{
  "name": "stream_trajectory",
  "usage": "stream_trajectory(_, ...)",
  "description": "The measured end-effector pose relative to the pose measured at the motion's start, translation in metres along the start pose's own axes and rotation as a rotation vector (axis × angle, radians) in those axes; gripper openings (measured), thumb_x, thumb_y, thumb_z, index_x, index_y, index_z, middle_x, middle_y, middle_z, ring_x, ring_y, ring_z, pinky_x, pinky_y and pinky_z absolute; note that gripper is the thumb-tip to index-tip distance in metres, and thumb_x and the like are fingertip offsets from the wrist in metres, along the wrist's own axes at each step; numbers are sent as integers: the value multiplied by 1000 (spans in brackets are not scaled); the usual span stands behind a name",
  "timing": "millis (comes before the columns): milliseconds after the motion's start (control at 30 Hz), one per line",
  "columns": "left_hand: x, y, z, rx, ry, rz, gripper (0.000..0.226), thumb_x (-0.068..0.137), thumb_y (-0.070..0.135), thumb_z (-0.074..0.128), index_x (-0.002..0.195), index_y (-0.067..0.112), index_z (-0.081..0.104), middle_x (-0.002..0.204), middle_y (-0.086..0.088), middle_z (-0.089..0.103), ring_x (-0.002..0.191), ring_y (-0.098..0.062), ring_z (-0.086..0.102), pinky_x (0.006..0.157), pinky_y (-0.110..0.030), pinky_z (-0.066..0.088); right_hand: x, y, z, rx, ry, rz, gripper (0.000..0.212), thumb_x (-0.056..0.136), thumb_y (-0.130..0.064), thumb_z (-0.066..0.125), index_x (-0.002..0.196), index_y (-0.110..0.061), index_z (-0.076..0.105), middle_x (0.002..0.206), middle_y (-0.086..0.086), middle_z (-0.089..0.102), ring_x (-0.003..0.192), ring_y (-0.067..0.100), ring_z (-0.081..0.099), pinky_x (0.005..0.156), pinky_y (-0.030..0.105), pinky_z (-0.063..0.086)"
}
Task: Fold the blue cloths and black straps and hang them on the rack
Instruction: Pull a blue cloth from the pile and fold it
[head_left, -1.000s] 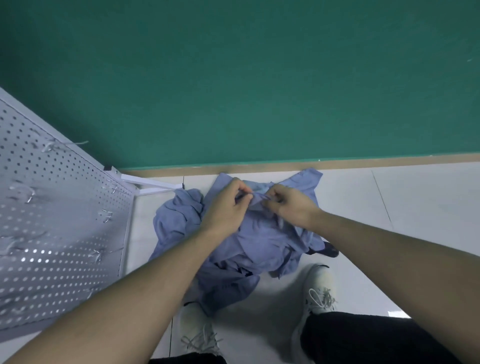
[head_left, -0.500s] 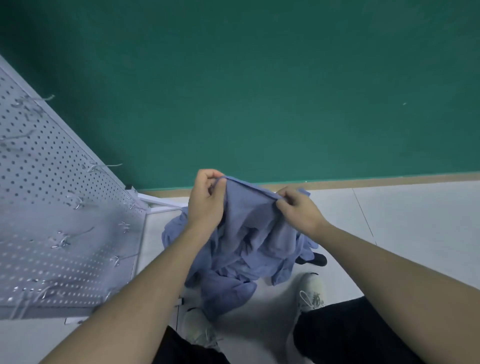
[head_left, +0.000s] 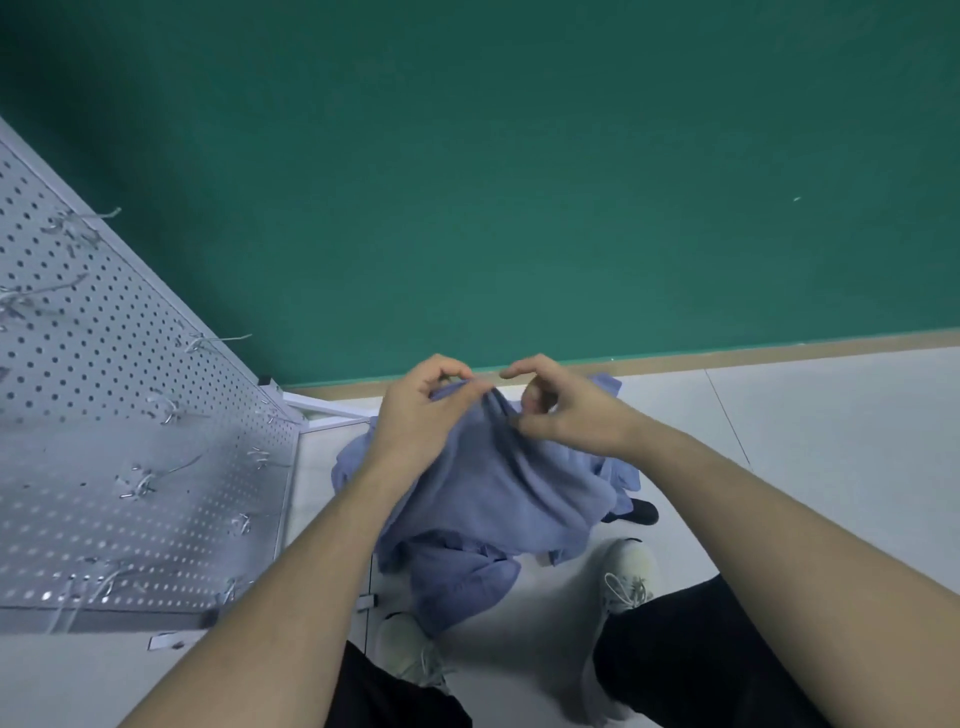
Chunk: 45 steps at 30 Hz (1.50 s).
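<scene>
Both hands are up at twelve o'clock from the body, working the top edge of one blue cloth (head_left: 498, 483). The left hand (head_left: 421, 415) pinches that edge between thumb and forefinger, knuckles toward the camera, wrist bent slightly inward. The right hand (head_left: 566, 410) sits just beside it at three o'clock, its curled lower fingers catching a gather of fabric while the forefinger and thumb arc loosely above; whether those two actually touch cloth, I cannot tell. So the grip on both sides is closed on fabric.

Why so high? Likely to let the cloth hang, so its weight pulls the wrinkles out and a corner or hem can be found for a clean fold. The fabric drapes down toward six o'clock, its lower part meeting the heap of blue cloths (head_left: 457, 582) on the floor (head_left: 805, 467) between the shoes.

A dark shape, perhaps a black strap (head_left: 641, 512), peeks out at four o'clock from the pile. The pegboard rack (head_left: 130, 426) with its metal hooks waits at nine o'clock, nothing hung on it in view. Folding looks barely begun.
</scene>
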<state>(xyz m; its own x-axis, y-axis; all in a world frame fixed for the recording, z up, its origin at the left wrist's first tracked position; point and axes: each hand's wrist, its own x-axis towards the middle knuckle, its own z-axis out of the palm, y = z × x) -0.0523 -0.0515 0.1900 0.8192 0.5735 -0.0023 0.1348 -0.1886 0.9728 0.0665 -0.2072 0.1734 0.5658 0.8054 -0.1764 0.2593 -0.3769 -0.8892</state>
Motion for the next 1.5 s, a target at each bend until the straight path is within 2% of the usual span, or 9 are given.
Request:
stream_trajectory(133, -1, 9, 12, -84, -78, 38, 22, 86, 0, 72, 77, 18, 64, 65, 20, 67, 64, 6, 59, 66, -9, 45, 11, -9, 18, -54, 5, -197, 16, 90, -22, 74, 103, -31, 67, 103, 2, 66, 100, 10, 56, 92, 20, 42)
stream_trajectory(267, 5, 5, -5, -27, -163, -11, 23, 84, 10, 78, 90, 19, 59, 52, 16, 53, 50, -1, 45, 52, -13, 38, 11, -20, 10, 130, 126, -233, 21, 93, -24, 65, 76, -25, 52, 76, 0, 52, 73, 10, 47, 72, 26, 40)
stream_trajectory(433, 9, -20, -30, 298, -246, -107, 13, 84, 24, 80, 90, 23, 68, 76, 11, 69, 66, -3, 58, 60, -25, 47, 4, -20, -11, 386, 285, -96, 30, 102, -14, 55, 76, -21, 42, 67, -12, 43, 62, 2, 39, 61, 21, 33)
stream_trajectory(667, 17, -21, -42, -179, -38, -206, 16, 95, 7, 63, 89, 21, 67, 79, 5, 69, 74, -13, 59, 72, -29, 47, 4, -8, -31, 347, 471, 139, 23, 97, -17, 55, 78, -25, 44, 69, -8, 44, 62, 9, 39, 58, 26, 31)
stream_trajectory(867, 19, -12, -34, -423, 37, -279, 13, 96, 6, 60, 95, 19, 65, 87, 1, 72, 80, -13, 65, 75, -31, 50, 3, -2, -24, 309, 274, 238, 34, 95, 3, 46, 107, -29, 42, 85, 8, 58, 71, 19, 47, 64, 33, 36)
stream_trajectory(1067, 10, 1, -6, -312, -46, -201, 18, 93, 4, 63, 91, 22, 65, 83, 6, 72, 74, -9, 65, 63, -22, 52, 1, -18, 5, 238, -26, 95, 39, 91, -13, 59, 121, -36, 47, 93, 8, 64, 84, 18, 54, 74, 35, 43)
stream_trajectory(1167, 7, 4, 1, -222, -88, -165, 21, 93, 4, 65, 88, 24, 66, 84, 7, 72, 77, -10, 64, 71, -27, 51, 4, -27, 15, 221, 95, -155, 38, 91, -16, 73, 121, -33, 57, 108, -12, 63, 91, 0, 57, 85, 19, 45)
stream_trajectory(1267, 7, 3, -1, -208, -132, -230, 9, 93, 12, 68, 92, 21, 71, 90, 3, 76, 83, -12, 69, 78, -31, 54, 8, -29, 19, 188, 250, -267, 30, 90, -13, 73, 108, -36, 66, 106, -21, 63, 106, 11, 60, 92, 32, 51)
stream_trajectory(1500, 2, 0, -2, -45, -181, -260, 8, 91, 17, 70, 97, 22, 72, 97, 1, 77, 100, -19, 71, 90, -37, 55, 5, -39, 16, 197, 344, -268, 20, 97, -8, 56, 85, -24, 57, 76, -17, 58, 73, 5, 54, 74, 25, 47)
